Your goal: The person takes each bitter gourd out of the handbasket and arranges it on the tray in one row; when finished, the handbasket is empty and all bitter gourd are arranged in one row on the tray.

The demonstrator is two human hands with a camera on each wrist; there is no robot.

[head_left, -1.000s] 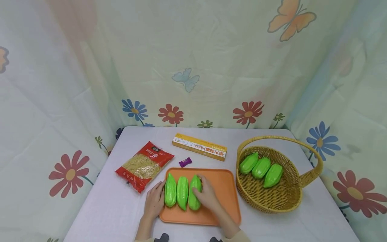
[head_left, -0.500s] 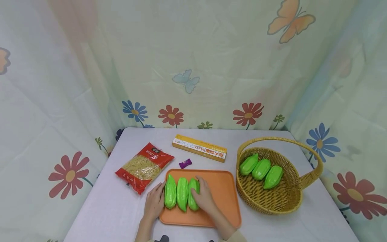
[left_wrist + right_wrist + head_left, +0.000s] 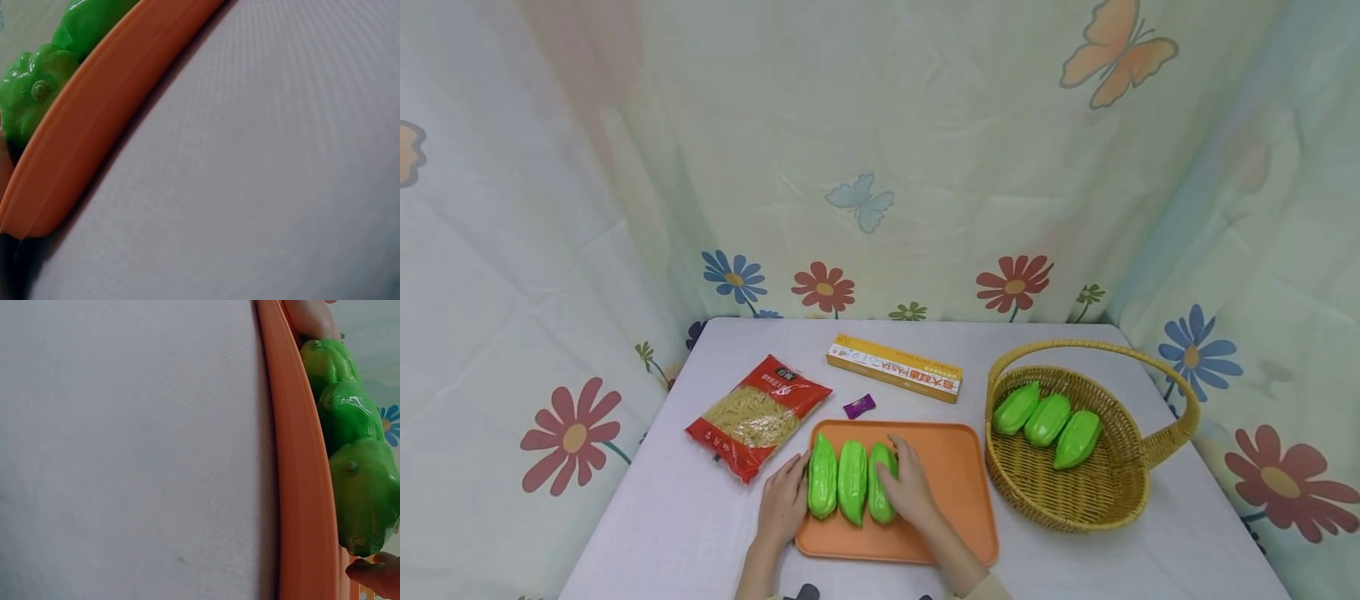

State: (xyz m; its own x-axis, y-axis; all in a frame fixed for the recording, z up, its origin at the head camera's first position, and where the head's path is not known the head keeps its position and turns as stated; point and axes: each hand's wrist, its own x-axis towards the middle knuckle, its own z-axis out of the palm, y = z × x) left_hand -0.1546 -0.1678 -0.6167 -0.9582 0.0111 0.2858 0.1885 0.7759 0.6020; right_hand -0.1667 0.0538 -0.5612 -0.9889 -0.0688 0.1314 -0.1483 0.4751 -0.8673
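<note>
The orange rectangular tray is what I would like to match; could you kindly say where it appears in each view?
Head: the orange rectangular tray lies bottom centre.
Left wrist: its outer wall slants across the upper left.
Right wrist: its outer wall runs top to bottom, right of centre.
Shared landmark: the glossy green, elongated vegetables on it.

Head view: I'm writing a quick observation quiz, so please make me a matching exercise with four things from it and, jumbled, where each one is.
Things
1. left hand
2. right hand
3. wicker basket
4. purple packet

Places
A. just beyond the far edge of the orange tray
B. at the rightmost green vegetable on the tray
C. to the right of the tray, with three green vegetables in the basket inside
D. at the tray's left side

Right pairs: 1-D, 2-B, 3-C, 4-A
</note>
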